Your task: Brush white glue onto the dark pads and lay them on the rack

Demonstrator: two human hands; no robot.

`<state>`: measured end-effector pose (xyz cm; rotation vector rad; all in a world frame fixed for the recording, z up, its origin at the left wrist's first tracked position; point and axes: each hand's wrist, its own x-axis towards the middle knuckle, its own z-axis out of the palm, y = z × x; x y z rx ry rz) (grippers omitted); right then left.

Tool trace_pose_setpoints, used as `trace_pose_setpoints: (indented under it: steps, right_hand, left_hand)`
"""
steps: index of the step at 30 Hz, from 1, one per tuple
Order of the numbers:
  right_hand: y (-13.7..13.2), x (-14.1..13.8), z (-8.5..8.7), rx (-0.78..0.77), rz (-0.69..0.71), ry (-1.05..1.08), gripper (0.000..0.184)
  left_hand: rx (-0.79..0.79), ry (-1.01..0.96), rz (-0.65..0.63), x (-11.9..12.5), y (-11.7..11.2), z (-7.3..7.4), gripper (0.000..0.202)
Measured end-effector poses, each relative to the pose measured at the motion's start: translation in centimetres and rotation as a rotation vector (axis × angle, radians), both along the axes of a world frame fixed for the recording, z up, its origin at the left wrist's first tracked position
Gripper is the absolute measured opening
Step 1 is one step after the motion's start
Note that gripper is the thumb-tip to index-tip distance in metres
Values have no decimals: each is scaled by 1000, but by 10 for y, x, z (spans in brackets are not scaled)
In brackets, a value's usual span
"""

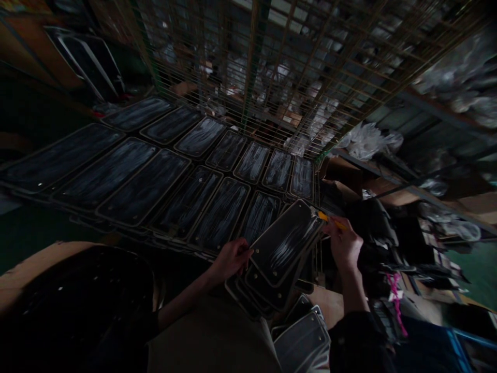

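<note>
My right hand (345,243) grips a yellow-handled brush (330,218), its bristle end resting on the upper right corner of a dark rounded rectangular panel (287,241). Whitish streaks mark part of that panel's face. With closed fingers, my left hand (233,255) holds the same panel by its left edge. Beneath it, fanned out, lies a stack of similar panels (267,290). In front, two rows of dark panels (219,210) lie side by side, most of them smeared with whitish streaks.
A wire mesh cage (248,67) rises behind the rows, with clear plastic bags and boxes beyond. Shelving with plastic bags (368,140) stands on the right. More panels (305,339) lie below the stack. A dark round container (89,290) is at lower left.
</note>
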<state>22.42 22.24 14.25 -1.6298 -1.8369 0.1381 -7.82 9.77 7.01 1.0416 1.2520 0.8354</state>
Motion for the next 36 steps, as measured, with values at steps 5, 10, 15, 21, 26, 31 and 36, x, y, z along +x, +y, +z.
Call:
trace_pose_setpoints:
  steps: [5,10,15,21,26,31,36]
  right_hand:
    - [-30,-21,-2,-20,127,-270,37]
    - [-110,-56,15,-239,368,-160,24]
    - [-130,-68,42,-478,430,107,18]
    - [-37,-43,24,-169,132,201,30]
    - [14,-32,-5,-15,51,16,34]
    - [-10,-41,-15,-90,155,-33,29]
    - [-75,-60,3,-367,331,127,23]
  left_hand:
    - [1,-56,3,0,0,1,28]
    - [-1,-32,-6,1,2,1,26]
    - [0,-69,5,0,2,-1,25]
    - [-20,-81,8,1,2,-3,25]
    - [-17,-91,34,2,1,-6,25]
    - [8,-93,26,0,0,-3,26]
    - [-3,-103,9,-2,1,-1,26]
